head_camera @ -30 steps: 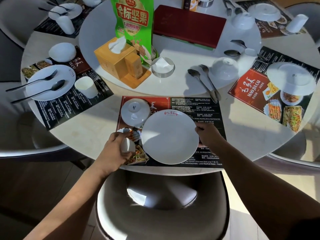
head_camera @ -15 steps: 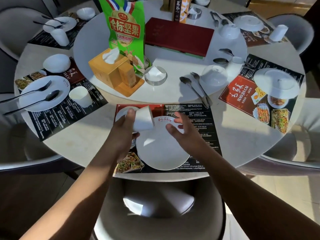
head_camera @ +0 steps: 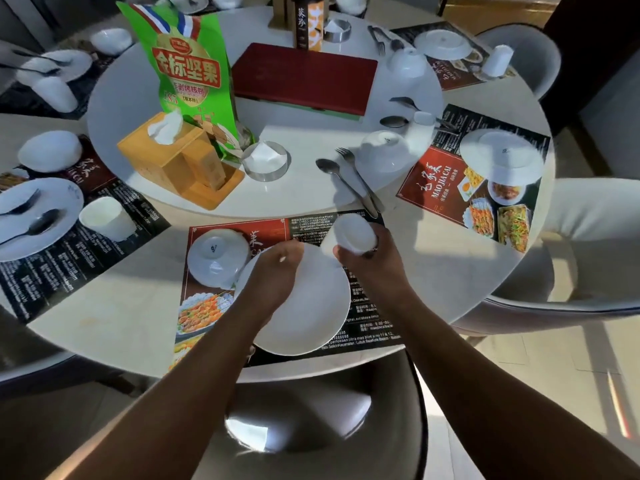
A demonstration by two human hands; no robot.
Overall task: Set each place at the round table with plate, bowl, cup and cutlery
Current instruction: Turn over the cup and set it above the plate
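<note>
On the near placemat (head_camera: 367, 306) lies a white plate (head_camera: 304, 317), with a white bowl (head_camera: 214, 254) upside down at its upper left. My right hand (head_camera: 370, 268) grips a white cup (head_camera: 349, 235) above the plate's upper right edge. My left hand (head_camera: 277, 275) hovers over the plate with loosely curled fingers and holds nothing. A spoon (head_camera: 334, 174) and a fork (head_camera: 360, 178) lie on the raised centre disc just beyond the placemat.
The centre disc carries a wooden tissue box (head_camera: 180, 161), a green snack bag (head_camera: 190, 74), a red menu (head_camera: 304, 77) and a napkin ring (head_camera: 265, 161). Left place has plate, cutlery and cup (head_camera: 104, 218); right place has an upturned plate (head_camera: 502, 157) and bowl (head_camera: 384, 150). A chair (head_camera: 311, 427) stands below me.
The cup went from my left hand to my right hand and moved rightward across the plate. My left hand let go and now hangs over the plate.
</note>
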